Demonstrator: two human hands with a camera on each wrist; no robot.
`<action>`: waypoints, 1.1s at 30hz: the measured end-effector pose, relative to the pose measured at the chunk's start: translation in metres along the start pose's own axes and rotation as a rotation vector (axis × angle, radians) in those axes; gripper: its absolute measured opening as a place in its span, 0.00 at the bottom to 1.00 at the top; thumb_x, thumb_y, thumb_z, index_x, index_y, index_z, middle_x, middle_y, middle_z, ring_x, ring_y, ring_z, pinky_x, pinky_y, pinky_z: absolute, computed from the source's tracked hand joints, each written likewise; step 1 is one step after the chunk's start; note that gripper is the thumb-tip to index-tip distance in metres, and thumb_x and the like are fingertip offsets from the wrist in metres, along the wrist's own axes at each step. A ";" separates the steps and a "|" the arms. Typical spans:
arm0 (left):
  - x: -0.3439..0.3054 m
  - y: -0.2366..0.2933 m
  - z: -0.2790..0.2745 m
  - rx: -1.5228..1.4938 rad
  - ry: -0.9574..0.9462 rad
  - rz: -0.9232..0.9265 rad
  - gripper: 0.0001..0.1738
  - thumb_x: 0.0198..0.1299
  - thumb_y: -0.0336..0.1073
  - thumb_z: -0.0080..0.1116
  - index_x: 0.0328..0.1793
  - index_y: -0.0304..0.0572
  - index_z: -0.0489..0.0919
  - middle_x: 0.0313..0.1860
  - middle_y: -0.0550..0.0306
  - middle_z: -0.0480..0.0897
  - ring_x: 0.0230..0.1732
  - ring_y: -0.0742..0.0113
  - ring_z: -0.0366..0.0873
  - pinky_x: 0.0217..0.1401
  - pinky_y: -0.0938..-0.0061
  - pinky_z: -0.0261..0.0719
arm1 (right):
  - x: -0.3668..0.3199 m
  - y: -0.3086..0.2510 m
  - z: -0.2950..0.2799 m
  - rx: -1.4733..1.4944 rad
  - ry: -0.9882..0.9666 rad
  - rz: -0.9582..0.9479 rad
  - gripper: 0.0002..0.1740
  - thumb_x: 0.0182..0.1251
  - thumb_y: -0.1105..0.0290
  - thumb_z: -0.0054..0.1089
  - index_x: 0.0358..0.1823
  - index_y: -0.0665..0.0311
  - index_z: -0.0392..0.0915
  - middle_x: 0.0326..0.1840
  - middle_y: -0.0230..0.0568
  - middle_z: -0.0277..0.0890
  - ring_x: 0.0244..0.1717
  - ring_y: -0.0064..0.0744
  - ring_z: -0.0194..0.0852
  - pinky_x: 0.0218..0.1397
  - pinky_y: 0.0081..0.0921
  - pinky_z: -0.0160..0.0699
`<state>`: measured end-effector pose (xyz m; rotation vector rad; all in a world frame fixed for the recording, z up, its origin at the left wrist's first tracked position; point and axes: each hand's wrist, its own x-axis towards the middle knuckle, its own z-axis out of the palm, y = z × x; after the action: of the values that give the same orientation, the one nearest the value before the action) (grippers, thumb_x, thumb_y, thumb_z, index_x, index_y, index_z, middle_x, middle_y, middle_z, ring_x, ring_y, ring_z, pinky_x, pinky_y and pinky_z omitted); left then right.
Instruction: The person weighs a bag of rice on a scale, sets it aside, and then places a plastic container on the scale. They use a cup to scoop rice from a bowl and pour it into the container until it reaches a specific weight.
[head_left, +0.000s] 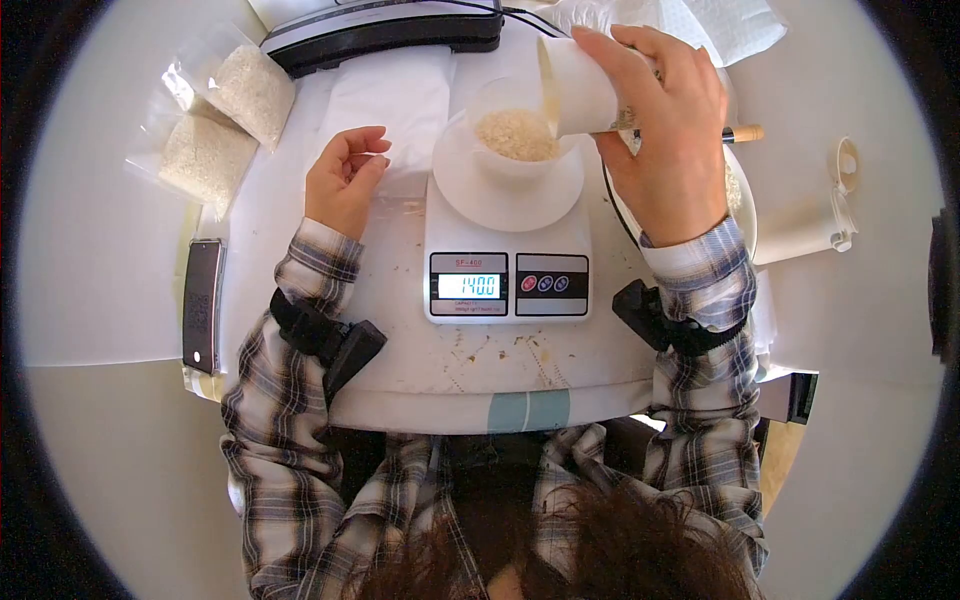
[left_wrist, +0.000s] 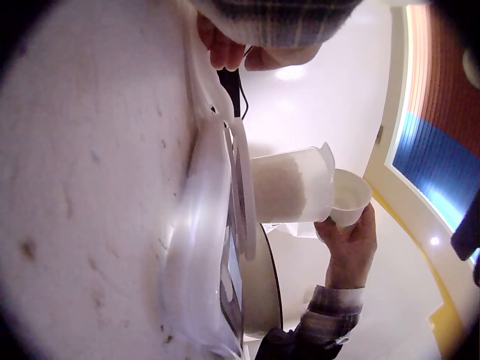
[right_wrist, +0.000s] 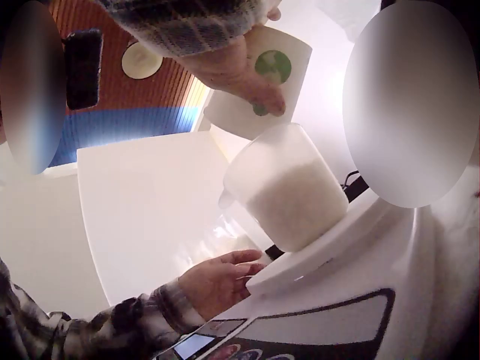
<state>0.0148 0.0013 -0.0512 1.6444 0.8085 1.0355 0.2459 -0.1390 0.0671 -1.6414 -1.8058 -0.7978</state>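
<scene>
My right hand grips a white cup with a green mark, tilted on its side at the rim of a translucent measuring cup. Rice fills the lower part of the measuring cup, seen through its wall in both wrist views. That cup stands on the round white plate of a kitchen scale, whose lit display shows 1400. Left of the scale, my left hand hovers over the table with fingers loosely bent and nothing in them.
Two clear bags of rice lie at the back left, with a phone nearer the edge. A black-and-silver appliance stands behind white sheets. On the right are a bowl, partly behind my hand, and a pale lidded container.
</scene>
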 end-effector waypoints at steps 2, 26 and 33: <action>0.000 0.000 -0.001 0.025 -0.036 -0.031 0.17 0.58 0.25 0.50 0.55 0.34 0.72 0.47 0.53 0.76 0.48 0.69 0.73 0.55 0.74 0.74 | -0.001 0.000 0.001 0.007 -0.005 0.001 0.35 0.36 0.81 0.68 0.53 0.50 0.75 0.51 0.36 0.71 0.49 0.40 0.66 0.57 0.36 0.61; 0.000 -0.002 -0.003 0.025 -0.040 -0.024 0.16 0.58 0.25 0.50 0.54 0.34 0.72 0.47 0.53 0.76 0.48 0.69 0.73 0.56 0.74 0.74 | 0.001 -0.005 0.000 0.062 -0.026 -0.008 0.34 0.40 0.85 0.58 0.52 0.47 0.75 0.52 0.40 0.68 0.55 0.44 0.62 0.64 0.48 0.52; 0.000 0.000 -0.002 0.013 -0.032 -0.041 0.17 0.58 0.25 0.50 0.55 0.34 0.72 0.47 0.54 0.76 0.48 0.69 0.73 0.56 0.75 0.73 | 0.006 -0.009 -0.004 0.019 -0.007 -0.075 0.37 0.34 0.85 0.62 0.52 0.50 0.76 0.52 0.39 0.70 0.51 0.42 0.66 0.55 0.37 0.61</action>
<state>0.0133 0.0016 -0.0509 1.6445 0.8260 0.9748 0.2363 -0.1387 0.0731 -1.5744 -1.8840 -0.8064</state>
